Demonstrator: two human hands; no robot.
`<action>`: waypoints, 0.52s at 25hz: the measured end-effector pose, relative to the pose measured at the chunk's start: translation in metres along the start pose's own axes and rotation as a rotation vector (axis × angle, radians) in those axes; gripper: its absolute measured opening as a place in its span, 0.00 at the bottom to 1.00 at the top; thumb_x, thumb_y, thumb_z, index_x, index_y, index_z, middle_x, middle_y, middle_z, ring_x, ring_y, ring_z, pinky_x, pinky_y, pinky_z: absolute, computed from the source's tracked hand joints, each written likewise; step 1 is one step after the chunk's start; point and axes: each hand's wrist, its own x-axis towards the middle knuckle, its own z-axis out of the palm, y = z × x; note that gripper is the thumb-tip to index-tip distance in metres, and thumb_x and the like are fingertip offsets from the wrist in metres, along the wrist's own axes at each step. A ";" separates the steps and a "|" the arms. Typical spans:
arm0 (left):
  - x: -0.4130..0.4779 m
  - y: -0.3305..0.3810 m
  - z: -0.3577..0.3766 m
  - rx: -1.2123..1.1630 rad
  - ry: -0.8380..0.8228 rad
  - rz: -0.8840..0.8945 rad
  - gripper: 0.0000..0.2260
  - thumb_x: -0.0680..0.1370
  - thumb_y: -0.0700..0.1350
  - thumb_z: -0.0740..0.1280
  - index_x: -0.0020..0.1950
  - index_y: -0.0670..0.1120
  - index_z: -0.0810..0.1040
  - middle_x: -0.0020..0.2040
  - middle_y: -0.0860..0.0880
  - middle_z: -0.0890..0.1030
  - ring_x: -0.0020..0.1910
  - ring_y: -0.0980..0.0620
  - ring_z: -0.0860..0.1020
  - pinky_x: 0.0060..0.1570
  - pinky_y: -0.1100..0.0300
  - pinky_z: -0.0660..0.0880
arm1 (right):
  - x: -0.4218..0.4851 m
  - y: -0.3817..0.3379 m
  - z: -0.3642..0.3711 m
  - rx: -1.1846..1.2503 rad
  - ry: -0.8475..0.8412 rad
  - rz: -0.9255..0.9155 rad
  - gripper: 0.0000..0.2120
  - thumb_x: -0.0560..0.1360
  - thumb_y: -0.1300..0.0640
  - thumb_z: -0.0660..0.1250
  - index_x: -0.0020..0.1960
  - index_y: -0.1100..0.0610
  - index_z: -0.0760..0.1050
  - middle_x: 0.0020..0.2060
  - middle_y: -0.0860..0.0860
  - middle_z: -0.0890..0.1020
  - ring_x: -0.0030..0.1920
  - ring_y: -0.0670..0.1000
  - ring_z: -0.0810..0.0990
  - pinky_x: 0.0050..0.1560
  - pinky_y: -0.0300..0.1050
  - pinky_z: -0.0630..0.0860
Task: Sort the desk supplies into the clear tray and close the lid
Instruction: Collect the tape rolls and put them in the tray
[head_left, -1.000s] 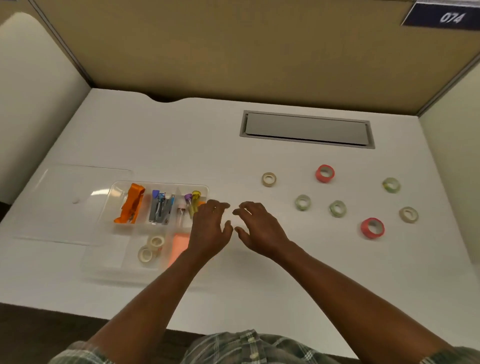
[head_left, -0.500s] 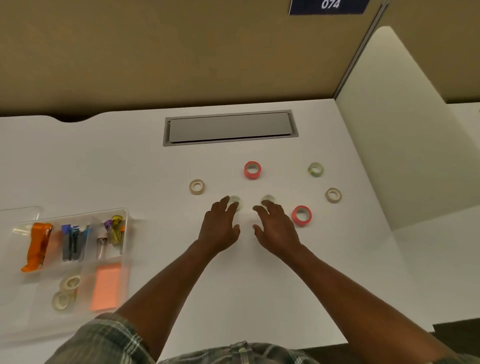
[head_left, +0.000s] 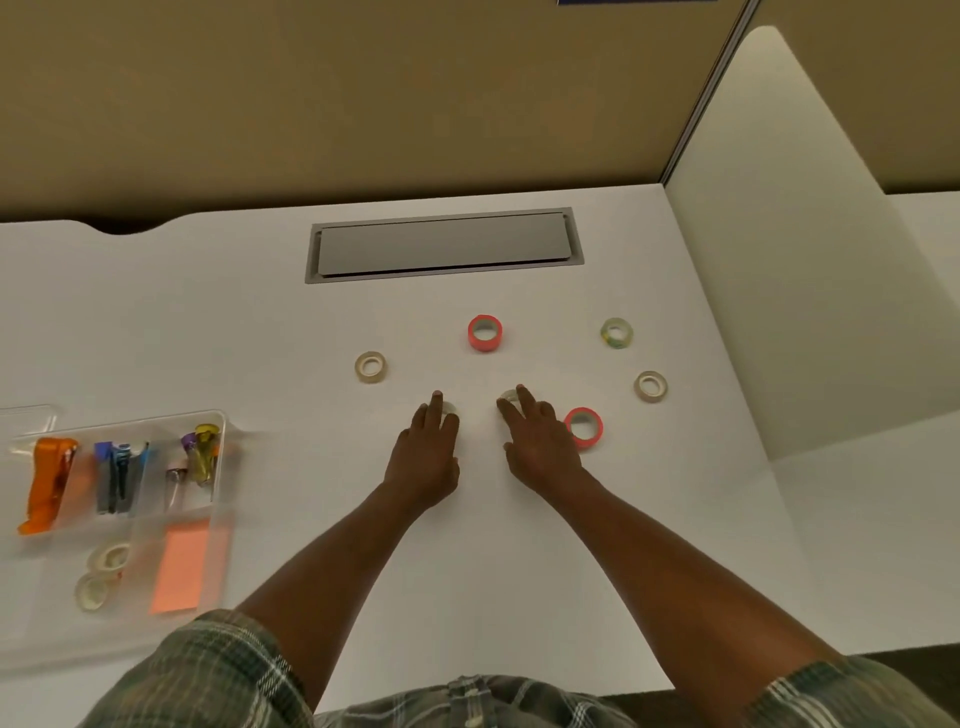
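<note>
Several tape rolls lie loose on the white desk: a red roll (head_left: 484, 332), a second red roll (head_left: 584, 427), a beige roll (head_left: 370, 367), another beige roll (head_left: 650, 386) and a greenish roll (head_left: 616, 332). My left hand (head_left: 427, 452) lies over a pale roll (head_left: 450, 408), which shows only at its fingertips. My right hand (head_left: 537, 441) covers another pale roll (head_left: 508, 399) in the same way. Both rolls rest on the desk; whether either is gripped is hidden. The clear tray (head_left: 224, 418) sits at the left, apart from both hands.
The tray holds an orange tool (head_left: 47, 483), blue and black clips (head_left: 119, 480), pink sticky notes (head_left: 179, 569) and two pale tape rolls (head_left: 101, 574). A corner of the clear lid (head_left: 28, 415) shows behind it. A grey cable hatch (head_left: 444, 244) lies ahead, a partition wall (head_left: 779, 312) to the right.
The view swung right, away from the tray. Both hands moved from beside the tray to the middle of the tape rolls and came down onto two pale rolls.
</note>
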 end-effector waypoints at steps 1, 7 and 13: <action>-0.002 0.000 0.000 0.014 0.011 0.001 0.25 0.76 0.39 0.64 0.73 0.41 0.64 0.80 0.38 0.54 0.76 0.38 0.59 0.63 0.48 0.71 | -0.001 -0.003 -0.001 -0.018 0.032 -0.009 0.27 0.78 0.56 0.62 0.76 0.54 0.60 0.77 0.58 0.61 0.67 0.60 0.68 0.56 0.53 0.77; -0.024 -0.014 0.004 0.187 0.070 0.067 0.15 0.78 0.37 0.59 0.65 0.42 0.70 0.63 0.42 0.72 0.53 0.42 0.73 0.42 0.54 0.68 | -0.018 -0.030 0.003 0.000 0.035 -0.053 0.18 0.78 0.58 0.63 0.67 0.56 0.67 0.61 0.57 0.70 0.58 0.58 0.72 0.46 0.52 0.78; -0.057 -0.040 -0.002 -0.277 0.110 -0.070 0.18 0.74 0.41 0.66 0.63 0.43 0.69 0.55 0.44 0.71 0.47 0.42 0.77 0.38 0.54 0.71 | -0.023 -0.081 0.003 0.421 0.022 0.044 0.23 0.73 0.52 0.69 0.66 0.52 0.70 0.56 0.54 0.74 0.53 0.55 0.77 0.52 0.50 0.77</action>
